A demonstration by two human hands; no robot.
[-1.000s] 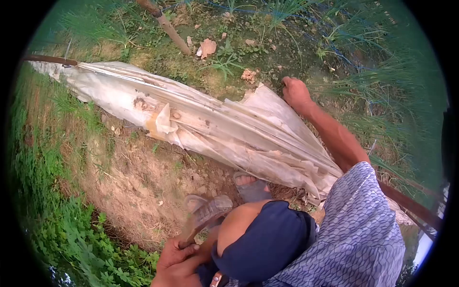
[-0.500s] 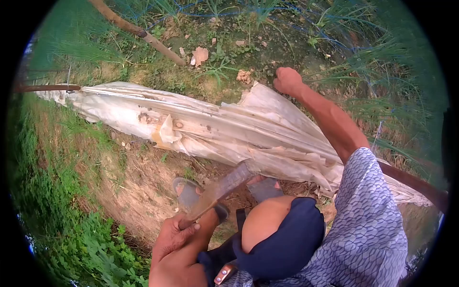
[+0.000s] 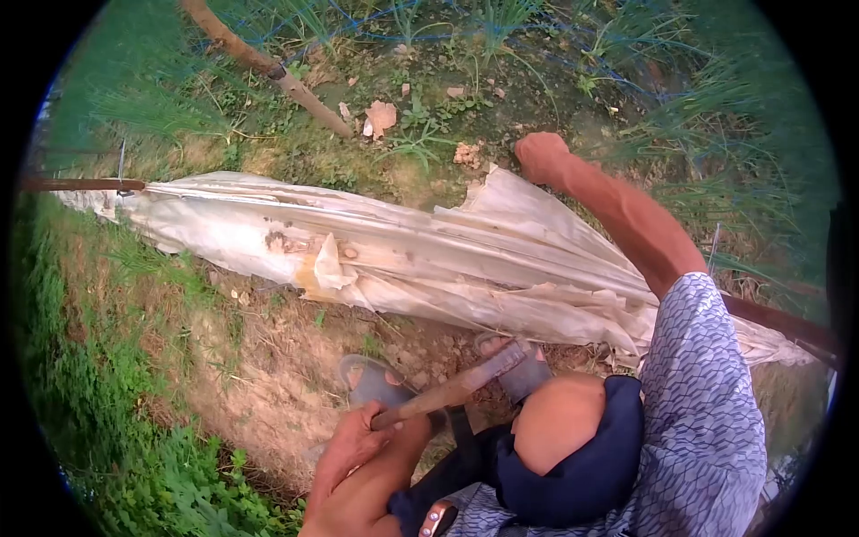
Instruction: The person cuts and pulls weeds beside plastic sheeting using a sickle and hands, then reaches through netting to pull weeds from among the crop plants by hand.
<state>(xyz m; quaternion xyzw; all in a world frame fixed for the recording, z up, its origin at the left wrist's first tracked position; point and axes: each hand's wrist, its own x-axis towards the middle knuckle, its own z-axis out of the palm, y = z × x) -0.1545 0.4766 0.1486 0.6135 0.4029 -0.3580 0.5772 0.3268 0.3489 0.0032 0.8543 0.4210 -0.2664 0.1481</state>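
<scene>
My left hand (image 3: pixel 358 438) is closed around the near end of a flat, brown stick-like tool (image 3: pixel 455 387). The tool slants up and right in front of my bent knees, and its far end looks greyer. Farther forward, my right hand (image 3: pixel 541 157) makes a fist at the upper edge of a dirty whitish plastic sheet (image 3: pixel 420 246). The sheet flares up in a pointed flap toward that fist; the fingertips are hidden. Gathered in long folds, the sheet stretches across the view, with a torn, yellowed patch left of its middle.
A brown pole (image 3: pixel 277 72) leans in from the top left. Dark bars show at the sheet's left end (image 3: pixel 80 184) and right end (image 3: pixel 778 324). Thin green plants (image 3: pixel 497 27) and blue strings stand beyond. Leafy weeds (image 3: pixel 179 483) grow at lower left; my sandalled feet (image 3: pixel 376 383) rest on bare soil.
The view has shifted slightly. The tool in my left hand has dropped nearer my knees and lies at a flatter slant. My right fist stays at the sheet's upper edge.
</scene>
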